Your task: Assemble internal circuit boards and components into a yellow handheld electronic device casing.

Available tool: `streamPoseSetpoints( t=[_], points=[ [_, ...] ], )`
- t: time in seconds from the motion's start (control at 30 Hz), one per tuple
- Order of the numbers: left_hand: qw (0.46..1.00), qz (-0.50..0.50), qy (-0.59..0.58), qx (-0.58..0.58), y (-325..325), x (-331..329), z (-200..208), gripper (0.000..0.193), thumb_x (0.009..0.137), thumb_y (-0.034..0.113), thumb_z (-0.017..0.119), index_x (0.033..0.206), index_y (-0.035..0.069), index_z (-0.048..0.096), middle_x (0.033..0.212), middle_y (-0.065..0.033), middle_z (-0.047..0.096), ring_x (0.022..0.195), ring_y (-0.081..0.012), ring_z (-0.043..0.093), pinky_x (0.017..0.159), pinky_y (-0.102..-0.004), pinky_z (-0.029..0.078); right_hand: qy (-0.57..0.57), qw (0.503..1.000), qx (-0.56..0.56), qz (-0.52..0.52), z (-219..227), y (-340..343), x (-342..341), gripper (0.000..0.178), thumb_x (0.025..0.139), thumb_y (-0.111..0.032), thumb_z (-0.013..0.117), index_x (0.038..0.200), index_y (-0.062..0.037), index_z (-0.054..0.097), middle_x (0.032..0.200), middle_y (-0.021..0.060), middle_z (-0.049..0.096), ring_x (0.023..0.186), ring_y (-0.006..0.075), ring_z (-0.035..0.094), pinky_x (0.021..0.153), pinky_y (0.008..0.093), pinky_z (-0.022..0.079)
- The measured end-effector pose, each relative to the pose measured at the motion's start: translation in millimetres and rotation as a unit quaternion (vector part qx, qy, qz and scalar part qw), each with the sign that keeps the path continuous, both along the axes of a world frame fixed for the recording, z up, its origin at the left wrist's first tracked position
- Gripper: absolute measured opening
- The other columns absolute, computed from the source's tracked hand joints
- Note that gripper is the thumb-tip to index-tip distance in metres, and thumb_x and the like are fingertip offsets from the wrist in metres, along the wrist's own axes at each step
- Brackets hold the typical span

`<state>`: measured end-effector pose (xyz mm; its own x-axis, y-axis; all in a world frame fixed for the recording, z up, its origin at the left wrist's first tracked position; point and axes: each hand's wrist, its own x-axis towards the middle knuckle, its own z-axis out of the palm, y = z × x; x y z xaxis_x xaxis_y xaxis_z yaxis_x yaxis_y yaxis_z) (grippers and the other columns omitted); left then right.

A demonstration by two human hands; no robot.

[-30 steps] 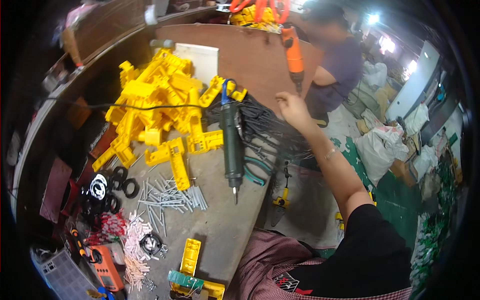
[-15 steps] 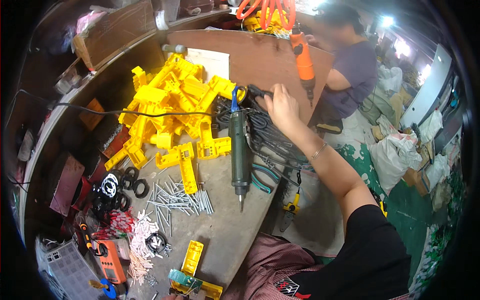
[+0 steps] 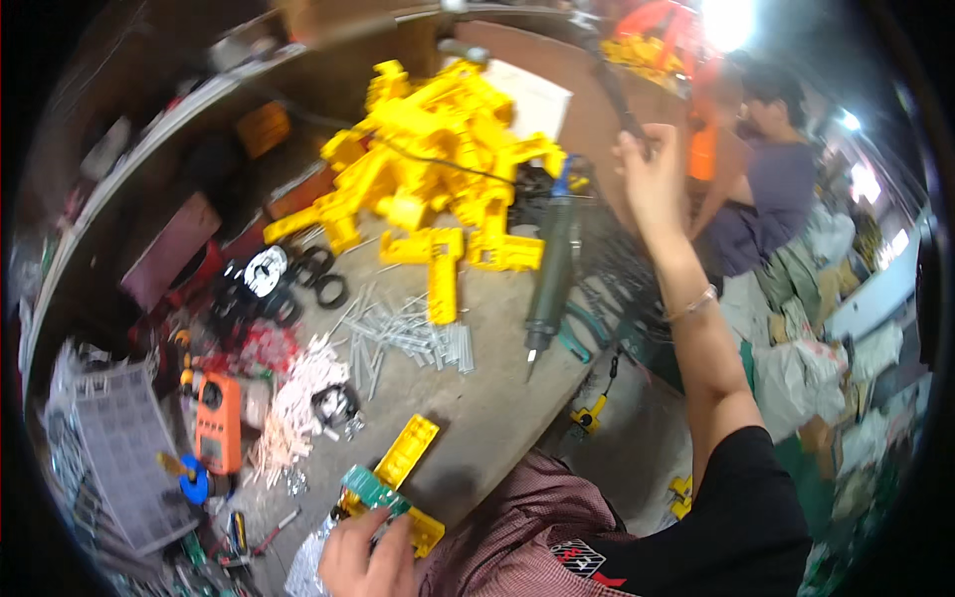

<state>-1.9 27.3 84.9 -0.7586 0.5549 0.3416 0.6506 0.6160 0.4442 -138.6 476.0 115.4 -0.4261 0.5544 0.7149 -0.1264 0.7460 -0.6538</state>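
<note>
Seemingly at a reaching step, the left hand curls, tightness unclear, over the casing on the surface; the right hand, its grip at a rod too blurred to judge, likely needs firming next.

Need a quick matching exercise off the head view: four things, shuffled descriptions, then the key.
1. left hand
2. meter
3. screwdriver
4. metal rods

A. silvery, in a loose pile
B. orange and boxy
C. at the green circuit board
D. dark green body, thin tip pointing toward the lower edge

Pairs: 1-C, 2-B, 3-D, 4-A
</note>
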Motion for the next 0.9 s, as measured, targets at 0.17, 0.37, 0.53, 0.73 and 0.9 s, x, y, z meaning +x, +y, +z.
streamPoseSetpoints(
  t=[0.17,0.37,0.53,0.73,0.9],
  points=[
    [0.993,0.01,-0.115,0.014,31,-20,7,0.057,0.078,0.031,0.077,0.123,0.002,0.06,0.099,-0.0143,0.062,0.075,-0.0302,0.063,0.064,-0.0355,0.054,-0.075,0.873,-0.285,0.388,24,-153,39,0.029,0.098,-0.022,0.056,0.114,0.0017,0.048,0.095,0.009,0.061,0.08,0.0174,0.067,0.062,0.0272,0.056],
    [0.872,-0.177,-0.388,0.239,44,-33,-19,0.02,0.088,0.014,0.071,0.095,-0.003,0.062,0.085,-0.0089,0.059,0.068,-0.0184,0.059,0.061,-0.0291,0.048,-0.102,0.666,-0.515,0.53,28,-250,47,0.028,0.1,-0.025,0.051,0.113,-0.0009,0.058,0.102,0.0081,0.064,0.092,0.0176,0.064,0.073,0.032,0.055],
    [0.769,0.022,-0.531,0.355,-3,-57,0,0.022,0.099,0.022,0.055,0.095,0.001,0.057,0.08,-0.0062,0.063,0.065,-0.0112,0.062,0.059,-0.0252,0.052,-0.085,0.719,-0.444,0.529,-23,-261,-16,0.03,0.098,-0.026,0.059,0.113,-0.0004,0.057,0.103,0.0069,0.063,0.098,0.0165,0.062,0.084,0.0346,0.053],
    [0.75,0.072,-0.466,0.463,-33,-103,-41,0.021,0.102,0.021,0.049,0.104,0.001,0.057,0.088,-0.0057,0.064,0.07,-0.0122,0.063,0.064,-0.0251,0.051,-0.437,0.455,-0.43,0.646,-83,-263,16,0.034,0.1,-0.027,0.056,0.118,0.0015,0.06,0.105,0.0114,0.067,0.095,0.0181,0.066,0.081,0.0311,0.053],
    [0.734,0.138,-0.465,0.475,-45,-95,-46,0.021,0.101,0.021,0.051,0.104,0.001,0.057,0.089,-0.0077,0.065,0.07,-0.0131,0.064,0.062,-0.025,0.051,-0.503,0.415,-0.345,0.676,-76,-268,29,0.028,0.1,-0.021,0.054,0.114,0.0022,0.061,0.099,0.0113,0.07,0.086,0.0154,0.068,0.072,0.0257,0.054]
  ],
)
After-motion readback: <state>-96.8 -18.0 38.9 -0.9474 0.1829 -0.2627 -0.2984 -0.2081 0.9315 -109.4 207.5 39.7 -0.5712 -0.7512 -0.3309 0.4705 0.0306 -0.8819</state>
